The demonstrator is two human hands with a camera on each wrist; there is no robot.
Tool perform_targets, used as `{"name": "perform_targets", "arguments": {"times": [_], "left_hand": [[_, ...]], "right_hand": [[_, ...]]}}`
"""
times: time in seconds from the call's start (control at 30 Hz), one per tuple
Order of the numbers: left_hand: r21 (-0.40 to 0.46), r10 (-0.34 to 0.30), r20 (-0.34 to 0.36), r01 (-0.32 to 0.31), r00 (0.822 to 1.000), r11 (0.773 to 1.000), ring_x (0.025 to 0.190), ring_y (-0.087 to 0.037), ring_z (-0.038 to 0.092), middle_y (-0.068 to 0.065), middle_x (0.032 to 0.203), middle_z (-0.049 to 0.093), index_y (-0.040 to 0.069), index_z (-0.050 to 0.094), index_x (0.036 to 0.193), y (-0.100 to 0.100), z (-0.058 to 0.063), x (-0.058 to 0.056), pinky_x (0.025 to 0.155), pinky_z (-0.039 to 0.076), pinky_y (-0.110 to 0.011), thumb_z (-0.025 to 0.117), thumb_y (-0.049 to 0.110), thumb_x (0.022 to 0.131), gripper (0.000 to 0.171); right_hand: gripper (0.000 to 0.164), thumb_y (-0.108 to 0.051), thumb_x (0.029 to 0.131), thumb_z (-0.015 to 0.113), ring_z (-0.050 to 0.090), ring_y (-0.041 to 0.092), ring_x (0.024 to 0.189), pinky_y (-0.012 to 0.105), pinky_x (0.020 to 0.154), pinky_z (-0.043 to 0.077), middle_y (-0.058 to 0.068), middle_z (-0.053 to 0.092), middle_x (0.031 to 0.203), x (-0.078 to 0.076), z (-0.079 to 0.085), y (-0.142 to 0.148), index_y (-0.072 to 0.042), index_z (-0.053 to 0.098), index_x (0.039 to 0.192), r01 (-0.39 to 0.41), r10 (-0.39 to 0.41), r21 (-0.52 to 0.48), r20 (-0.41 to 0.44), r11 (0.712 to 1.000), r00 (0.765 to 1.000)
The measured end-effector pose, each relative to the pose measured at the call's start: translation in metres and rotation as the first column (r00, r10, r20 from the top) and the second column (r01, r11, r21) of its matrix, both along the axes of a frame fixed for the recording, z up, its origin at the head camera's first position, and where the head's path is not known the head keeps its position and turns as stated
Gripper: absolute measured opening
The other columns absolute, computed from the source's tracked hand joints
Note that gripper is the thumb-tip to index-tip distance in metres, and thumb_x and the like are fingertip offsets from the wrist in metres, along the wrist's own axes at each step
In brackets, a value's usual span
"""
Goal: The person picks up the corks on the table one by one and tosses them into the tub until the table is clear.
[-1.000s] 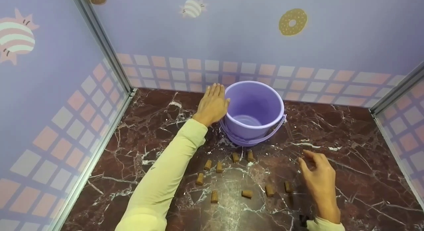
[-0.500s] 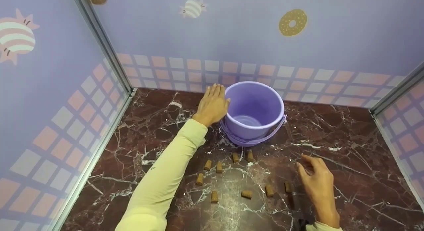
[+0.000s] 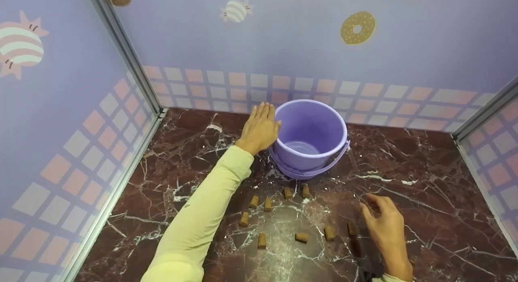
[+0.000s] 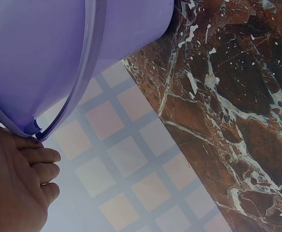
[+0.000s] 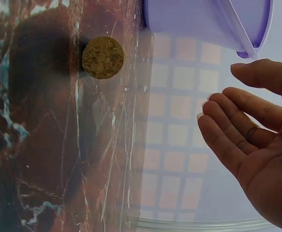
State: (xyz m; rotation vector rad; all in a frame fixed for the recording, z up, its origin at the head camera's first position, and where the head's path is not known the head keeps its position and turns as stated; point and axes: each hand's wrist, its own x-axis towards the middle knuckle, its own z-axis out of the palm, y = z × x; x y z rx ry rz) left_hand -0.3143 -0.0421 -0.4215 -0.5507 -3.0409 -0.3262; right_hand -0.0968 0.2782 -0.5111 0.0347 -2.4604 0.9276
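A purple bucket (image 3: 309, 128) stands upright against the back wall, its handle (image 3: 323, 167) hanging down at the front. My left hand (image 3: 260, 130) holds its left rim, the thumb over the edge and the fingers along the outside. In the left wrist view those fingers (image 4: 44, 171) lie by the handle's joint; the thumb is hidden. My right hand (image 3: 386, 225) hovers at the right with loosely bent fingers and holds nothing. Just left of it is a brown cork stopper (image 3: 352, 228); the right wrist view shows a cork's round end (image 5: 103, 57).
Several more corks lie scattered in front of the bucket, among them a cork (image 3: 262, 240) and a tipped cork (image 3: 301, 236). The dark red marbled tabletop (image 3: 437, 185) is bounded by printed panels, with a left wall (image 3: 52, 124) and a back wall (image 3: 283, 43).
My right hand has shifted slightly left and toward me, still holding nothing. The left hand, the bucket and the corks have stayed in place.
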Motion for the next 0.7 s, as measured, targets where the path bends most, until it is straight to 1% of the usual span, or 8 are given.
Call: {"name": "perform_targets", "arguments": {"times": [0.07,0.17,0.23,0.33,0.37,0.43,0.6,0.7], "left_hand": [[0.001,-0.001,0.0,0.001,1.0,1.0,0.162,-0.034,0.01,-0.023,0.173,0.018,-0.007,0.021,0.165,0.0,0.0,0.0,0.13,-0.005,-0.04,0.032,0.035,0.116,0.065],[0.005,-0.002,0.002,0.002,1.0,1.0,0.162,-0.035,0.01,-0.023,0.173,0.018,-0.007,0.021,0.165,0.0,0.0,0.0,0.131,-0.002,-0.042,0.031,0.035,0.116,0.065],[0.007,-0.001,0.002,0.001,1.0,1.0,0.162,-0.035,0.01,-0.024,0.172,0.018,-0.007,0.021,0.165,0.0,0.0,0.0,0.132,0.0,-0.043,0.031,0.035,0.116,0.065],[0.01,0.001,0.001,-0.001,1.0,1.0,0.162,-0.034,0.01,-0.023,0.173,0.018,-0.007,0.022,0.165,0.0,0.0,-0.001,0.132,0.001,-0.044,0.031,0.034,0.116,0.065],[0.009,0.001,0.001,-0.001,1.0,1.0,0.162,-0.034,0.01,-0.023,0.173,0.018,-0.007,0.022,0.165,-0.001,0.0,-0.001,0.132,0.001,-0.044,0.031,0.034,0.116,0.065],[0.008,0.0,-0.001,0.0,1.0,1.0,0.162,-0.034,0.01,-0.024,0.172,0.018,-0.007,0.022,0.165,-0.001,-0.001,-0.001,0.132,0.001,-0.044,0.031,0.034,0.116,0.065],[-0.002,-0.001,-0.005,0.001,1.0,1.0,0.161,-0.035,0.011,-0.024,0.172,0.018,-0.007,0.022,0.165,0.0,-0.001,-0.001,0.132,0.003,-0.045,0.031,0.035,0.116,0.065],[-0.006,-0.001,-0.006,0.001,1.0,1.0,0.162,-0.035,0.011,-0.024,0.172,0.018,-0.007,0.022,0.165,0.0,-0.001,-0.001,0.132,0.003,-0.044,0.031,0.035,0.116,0.065]], "right_hand": [[0.029,0.011,0.084,0.083,0.071,0.04,0.09,0.005,0.084,0.045,0.021,0.071,0.101,0.0,-0.002,0.0,0.011,0.073,0.111,0.003,-0.003,0.009,0.003,1.0,1.0],[0.03,0.011,0.084,0.083,0.072,0.041,0.091,0.029,0.086,0.059,0.022,0.071,0.101,0.002,-0.004,-0.001,0.011,0.073,0.112,0.001,-0.002,0.012,0.024,1.0,1.0],[0.03,0.011,0.084,0.083,0.072,0.042,0.091,0.043,0.084,0.061,0.022,0.071,0.101,0.003,-0.005,-0.001,0.011,0.073,0.112,0.006,-0.007,0.015,0.033,1.0,0.999],[0.03,0.01,0.084,0.083,0.072,0.042,0.091,0.045,0.083,0.061,0.022,0.071,0.101,0.003,-0.008,-0.001,0.012,0.072,0.112,0.009,-0.01,0.012,0.053,1.0,0.999],[0.03,0.009,0.084,0.084,0.072,0.041,0.091,0.04,0.083,0.061,0.021,0.071,0.101,0.004,-0.008,0.0,0.011,0.073,0.112,0.014,-0.014,0.013,0.058,1.0,0.998],[0.029,0.009,0.084,0.084,0.072,0.041,0.091,0.04,0.082,0.062,0.021,0.071,0.101,0.004,-0.01,0.0,0.011,0.073,0.112,0.011,-0.012,0.013,0.067,1.0,0.998],[0.029,0.006,0.084,0.085,0.072,0.041,0.091,0.057,0.082,0.06,0.02,0.071,0.1,0.007,-0.014,-0.001,0.01,0.073,0.11,0.004,-0.005,0.024,0.072,1.0,0.997],[0.028,0.006,0.083,0.086,0.072,0.04,0.089,0.058,0.08,0.06,0.019,0.072,0.098,0.008,-0.017,-0.003,0.009,0.074,0.109,0.003,-0.005,0.03,0.064,1.0,0.998]]}}
